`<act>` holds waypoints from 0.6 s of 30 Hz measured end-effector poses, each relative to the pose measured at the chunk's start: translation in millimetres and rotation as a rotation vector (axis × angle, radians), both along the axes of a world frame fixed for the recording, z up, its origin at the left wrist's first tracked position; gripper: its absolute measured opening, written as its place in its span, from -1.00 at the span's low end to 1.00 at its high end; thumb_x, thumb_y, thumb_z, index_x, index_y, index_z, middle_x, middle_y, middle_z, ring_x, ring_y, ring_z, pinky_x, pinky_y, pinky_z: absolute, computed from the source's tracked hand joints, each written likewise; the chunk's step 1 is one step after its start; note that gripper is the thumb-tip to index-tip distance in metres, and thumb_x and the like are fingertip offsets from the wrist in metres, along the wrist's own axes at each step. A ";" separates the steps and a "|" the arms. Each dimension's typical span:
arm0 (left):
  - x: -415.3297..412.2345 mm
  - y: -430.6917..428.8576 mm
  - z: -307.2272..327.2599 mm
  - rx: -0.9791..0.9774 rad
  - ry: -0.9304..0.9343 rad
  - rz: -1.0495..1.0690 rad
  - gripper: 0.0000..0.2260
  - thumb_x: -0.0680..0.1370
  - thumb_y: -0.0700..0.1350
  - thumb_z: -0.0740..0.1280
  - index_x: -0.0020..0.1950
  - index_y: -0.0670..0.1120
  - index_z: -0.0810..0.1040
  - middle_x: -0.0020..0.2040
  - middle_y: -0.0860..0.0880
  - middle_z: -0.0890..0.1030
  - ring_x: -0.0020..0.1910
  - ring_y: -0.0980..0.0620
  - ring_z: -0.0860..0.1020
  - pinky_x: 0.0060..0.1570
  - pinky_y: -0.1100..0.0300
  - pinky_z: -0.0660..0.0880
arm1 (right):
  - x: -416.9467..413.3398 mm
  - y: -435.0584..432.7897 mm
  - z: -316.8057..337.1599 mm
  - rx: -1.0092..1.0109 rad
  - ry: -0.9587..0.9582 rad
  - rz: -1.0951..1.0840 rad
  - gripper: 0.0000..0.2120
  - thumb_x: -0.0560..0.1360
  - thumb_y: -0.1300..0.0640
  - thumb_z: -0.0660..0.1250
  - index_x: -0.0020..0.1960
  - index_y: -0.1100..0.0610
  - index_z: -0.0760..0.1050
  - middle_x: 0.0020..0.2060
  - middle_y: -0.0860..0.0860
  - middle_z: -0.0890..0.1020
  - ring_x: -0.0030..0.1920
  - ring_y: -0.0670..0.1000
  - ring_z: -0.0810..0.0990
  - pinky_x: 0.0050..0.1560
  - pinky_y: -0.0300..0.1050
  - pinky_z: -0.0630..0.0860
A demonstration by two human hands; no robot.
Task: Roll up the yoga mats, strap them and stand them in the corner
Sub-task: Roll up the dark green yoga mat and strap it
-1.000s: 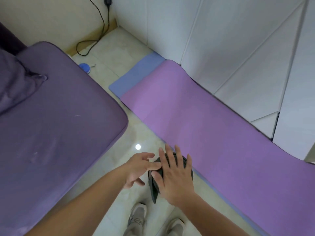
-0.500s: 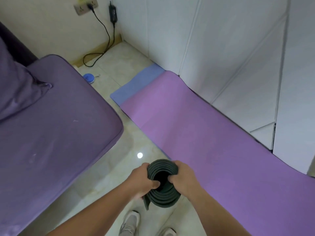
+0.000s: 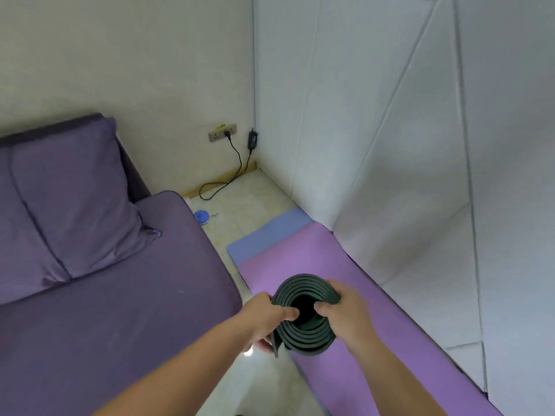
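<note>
A rolled dark green yoga mat (image 3: 303,337) is held upright in front of me, its spiral end facing the camera. My left hand (image 3: 264,316) grips its left side, thumb hooked into the hollow core. My right hand (image 3: 345,313) grips the right side, thumb also in the core. A loose outer flap of the roll hangs at its lower left. Below them a purple yoga mat (image 3: 375,340) lies flat on the floor along the right wall, over a blue mat (image 3: 267,235) whose far end sticks out. No strap is visible.
A purple sofa (image 3: 105,310) with a cushion (image 3: 75,199) fills the left. The room corner (image 3: 255,172) lies ahead, with a wall socket (image 3: 222,136), a black cable (image 3: 237,172) and a small blue round object (image 3: 200,217) on the tiled floor. White panelled wall on the right.
Both hands went from touching the roll's top to gripping its sides with thumbs in the core. The roll has been lifted, and my view has tilted up toward the corner.
</note>
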State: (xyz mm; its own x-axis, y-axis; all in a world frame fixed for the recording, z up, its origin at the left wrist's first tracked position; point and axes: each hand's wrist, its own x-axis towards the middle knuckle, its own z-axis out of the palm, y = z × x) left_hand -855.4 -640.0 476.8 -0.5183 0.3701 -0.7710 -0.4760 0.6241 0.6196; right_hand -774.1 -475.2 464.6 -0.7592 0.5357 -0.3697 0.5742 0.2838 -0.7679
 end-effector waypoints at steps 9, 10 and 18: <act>-135.4 24.6 92.8 0.165 0.137 0.182 -0.70 0.48 -0.22 0.45 0.19 -0.14 0.54 0.04 -0.21 0.67 -0.08 -0.26 0.69 -0.28 -0.06 0.66 | -143.1 18.1 98.7 -0.016 0.156 0.001 -0.71 0.43 0.29 0.45 0.01 -0.06 0.58 -0.16 -0.15 0.67 -0.07 -0.03 0.66 0.01 -0.06 0.61; -150.3 28.5 100.7 0.165 0.159 0.198 -0.70 0.48 -0.22 0.46 0.19 -0.14 0.54 0.03 -0.22 0.68 -0.08 -0.27 0.69 -0.25 -0.08 0.67 | -159.7 23.2 106.6 -0.023 0.178 0.017 -0.69 0.43 0.30 0.45 0.00 -0.09 0.57 -0.17 -0.17 0.66 -0.08 -0.05 0.66 -0.01 -0.10 0.60; -271.4 47.5 115.9 0.222 0.249 0.398 -0.77 0.51 -0.24 0.43 0.16 -0.15 0.55 -0.06 -0.23 0.70 -0.27 -0.16 0.69 -0.43 0.13 0.57 | -314.9 53.3 125.6 -0.025 0.235 0.163 -0.67 0.41 0.28 0.47 0.13 0.03 0.63 -0.12 -0.08 0.69 -0.06 -0.01 0.67 0.07 -0.02 0.62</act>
State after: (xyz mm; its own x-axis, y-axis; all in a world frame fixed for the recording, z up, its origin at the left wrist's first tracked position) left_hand -1126.8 -592.5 592.7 -0.8100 0.2473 -0.5317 -0.4713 0.2650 0.8412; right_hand -1089.0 -421.8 590.2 -0.9009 0.3925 -0.1851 0.3280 0.3366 -0.8827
